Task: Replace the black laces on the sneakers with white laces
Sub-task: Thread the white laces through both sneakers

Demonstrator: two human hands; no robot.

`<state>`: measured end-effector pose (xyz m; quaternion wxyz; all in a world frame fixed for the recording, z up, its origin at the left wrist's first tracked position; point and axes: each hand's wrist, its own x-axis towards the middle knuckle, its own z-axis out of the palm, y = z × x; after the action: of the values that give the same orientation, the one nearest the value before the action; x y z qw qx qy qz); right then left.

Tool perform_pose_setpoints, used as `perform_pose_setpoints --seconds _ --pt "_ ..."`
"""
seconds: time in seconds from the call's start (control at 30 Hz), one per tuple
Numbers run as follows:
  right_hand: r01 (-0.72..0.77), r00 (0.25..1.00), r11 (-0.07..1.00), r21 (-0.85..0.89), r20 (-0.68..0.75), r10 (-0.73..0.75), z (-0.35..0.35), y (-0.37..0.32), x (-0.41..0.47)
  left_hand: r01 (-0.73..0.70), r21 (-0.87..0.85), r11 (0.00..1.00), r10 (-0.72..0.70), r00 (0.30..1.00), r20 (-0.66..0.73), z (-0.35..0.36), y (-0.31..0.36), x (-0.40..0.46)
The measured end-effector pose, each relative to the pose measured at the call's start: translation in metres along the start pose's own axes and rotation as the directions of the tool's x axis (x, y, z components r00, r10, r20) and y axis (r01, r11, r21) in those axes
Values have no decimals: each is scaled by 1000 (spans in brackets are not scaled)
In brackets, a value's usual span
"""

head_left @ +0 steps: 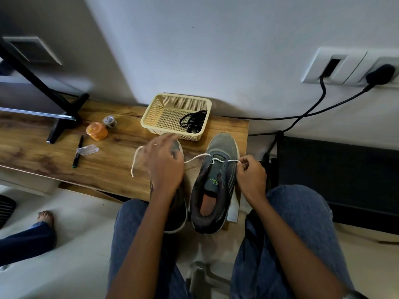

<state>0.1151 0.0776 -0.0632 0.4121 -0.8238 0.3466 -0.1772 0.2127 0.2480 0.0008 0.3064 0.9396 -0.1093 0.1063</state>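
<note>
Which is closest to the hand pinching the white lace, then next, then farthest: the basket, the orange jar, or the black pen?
From the right hand:
1. Basket, behind the sneakers, to the left.
2. Orange jar, farther left on the wooden shelf.
3. Black pen, left of the jar, farthest.

Person seen from above, lower half of the frame. Both forearms bare, no sleeves showing. Left hand [165,167]: thin light band on one finger, upper part of the hand, somewhat blurred. Right hand [251,175]: no ring visible. Legs in blue denim jeans [302,223], faded mid-blue, cloth creased at the knees, filling lower centre and lower right. At the bottom right edge, a metallic wristband [350,296], partly cut off.
</note>
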Motion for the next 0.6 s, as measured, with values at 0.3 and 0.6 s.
perform_pose_setpoints --seconds 0.3,0.6 --pt "152 986 988 -22 73 -151 4 -2 -2 -192 -3 981 185 941 285 52 18 -8" --pt "96 995 995 -17 32 -96 3 -5 -2 113 -45 993 -105 981 165 43 25 -14"
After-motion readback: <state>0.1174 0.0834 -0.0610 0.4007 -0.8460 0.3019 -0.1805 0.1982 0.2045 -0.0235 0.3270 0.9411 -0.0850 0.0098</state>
